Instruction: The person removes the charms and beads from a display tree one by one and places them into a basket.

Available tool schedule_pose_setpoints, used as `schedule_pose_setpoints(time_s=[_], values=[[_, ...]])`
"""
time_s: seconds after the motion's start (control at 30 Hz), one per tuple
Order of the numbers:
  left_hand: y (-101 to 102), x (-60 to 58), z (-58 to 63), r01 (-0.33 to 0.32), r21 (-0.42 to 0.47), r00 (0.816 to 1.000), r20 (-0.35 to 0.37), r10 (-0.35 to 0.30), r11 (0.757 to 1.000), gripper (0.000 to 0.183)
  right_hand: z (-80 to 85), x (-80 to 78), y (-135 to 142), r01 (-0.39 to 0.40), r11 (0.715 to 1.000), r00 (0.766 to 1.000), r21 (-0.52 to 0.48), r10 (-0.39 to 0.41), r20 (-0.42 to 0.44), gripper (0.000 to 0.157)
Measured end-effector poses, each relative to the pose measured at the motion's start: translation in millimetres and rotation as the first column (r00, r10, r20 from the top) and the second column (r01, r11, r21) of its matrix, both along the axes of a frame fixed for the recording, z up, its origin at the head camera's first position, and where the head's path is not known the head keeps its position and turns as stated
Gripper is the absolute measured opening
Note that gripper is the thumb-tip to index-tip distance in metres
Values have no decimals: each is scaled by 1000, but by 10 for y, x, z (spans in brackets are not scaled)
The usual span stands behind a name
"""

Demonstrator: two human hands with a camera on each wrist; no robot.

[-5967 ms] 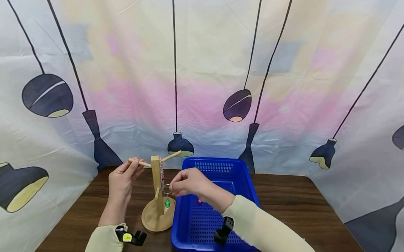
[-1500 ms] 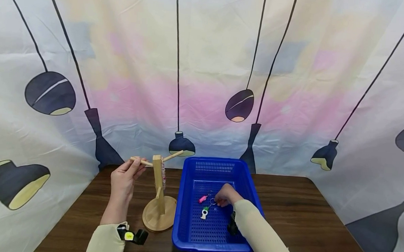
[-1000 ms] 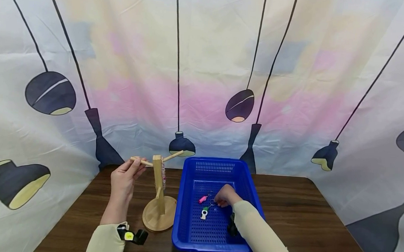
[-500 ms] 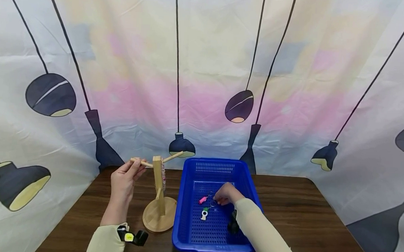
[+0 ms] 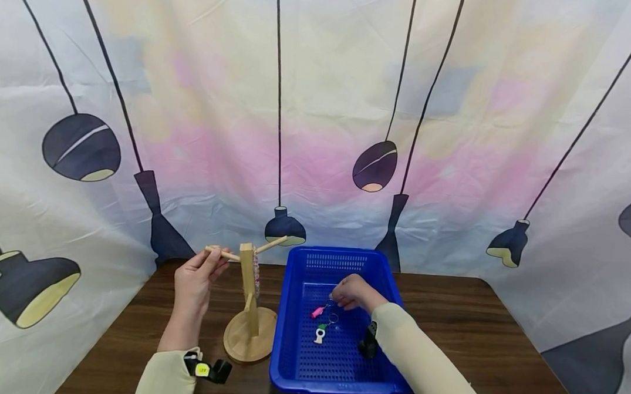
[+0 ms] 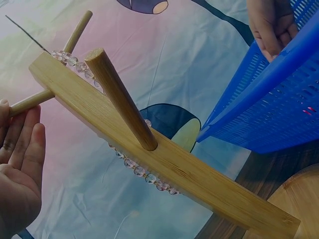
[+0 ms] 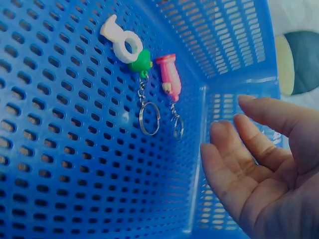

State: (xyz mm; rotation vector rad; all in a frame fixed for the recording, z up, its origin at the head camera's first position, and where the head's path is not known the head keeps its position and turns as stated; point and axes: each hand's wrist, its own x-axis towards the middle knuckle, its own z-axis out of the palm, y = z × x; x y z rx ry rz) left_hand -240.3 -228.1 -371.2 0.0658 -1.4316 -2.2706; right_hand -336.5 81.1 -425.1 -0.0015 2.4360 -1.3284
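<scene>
My left hand [image 5: 192, 280] pinches one peg [image 6: 32, 102] of a wooden stand [image 5: 249, 311] between thumb and fingers. A strand of clear and pinkish beads [image 6: 134, 167] hangs at the stand's upright. Inside the blue basket [image 5: 277, 336], my right hand [image 5: 356, 291] hovers with loosely bent fingers and nothing between them, as the right wrist view shows. Below it, on the basket floor, lie a green and white keychain [image 7: 130, 50] and a pink keychain [image 7: 170, 77], each with a metal ring. The hand is nearest the pink one's ring.
The basket stands just right of the stand's round base [image 5: 240, 343] on a dark wooden table [image 5: 457, 338]. A cloth printed with hanging lamps [image 5: 319, 103] rises behind the table. Each wrist carries a small black camera [image 5: 367, 340].
Earlier my right hand held the green and white keychain beside the stand. It then lay in the basket; the hand has let go of its ring and moved up and back. My left hand stays put.
</scene>
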Motion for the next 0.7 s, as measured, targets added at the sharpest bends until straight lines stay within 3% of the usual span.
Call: schedule_pose_setpoints(time_s=[0.3, 0.7], values=[[-7, -10, -9, 10, -10, 1000, -16, -10, 1000, 24, 184, 142, -92, -144, 988, 981, -64, 134, -139, 18], [-11, -6, -13, 3, -23, 1000, -12, -3, 1000, 23, 577, 321, -360, -166, 954, 965, -250, 105, -241, 33]])
